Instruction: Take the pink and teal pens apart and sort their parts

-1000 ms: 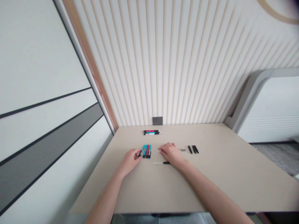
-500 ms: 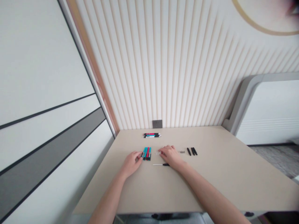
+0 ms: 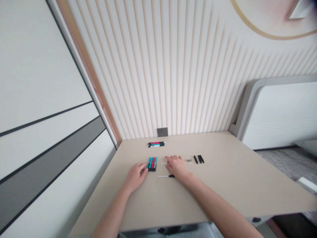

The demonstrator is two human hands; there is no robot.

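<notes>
My left hand (image 3: 135,173) rests on the beige table (image 3: 223,185), fingertips touching the left side of a row of teal and red pen barrels (image 3: 152,164); whether it grips one I cannot tell. My right hand (image 3: 176,166) lies palm down just right of them, fingers curled over some small white parts (image 3: 163,162). A thin white refill with a black end (image 3: 165,176) lies in front of my right hand, near the wrist.
Assembled pens (image 3: 157,144) lie near the wall below a grey socket (image 3: 162,132). Small springs (image 3: 189,160) and three black pen tips (image 3: 198,159) sit right of my right hand. A white cabinet (image 3: 279,112) stands at the right.
The view has drifted up and right, so everything sits slightly lower and left. My left hand has slid back a little along the barrels. My right hand stays over the small parts.
</notes>
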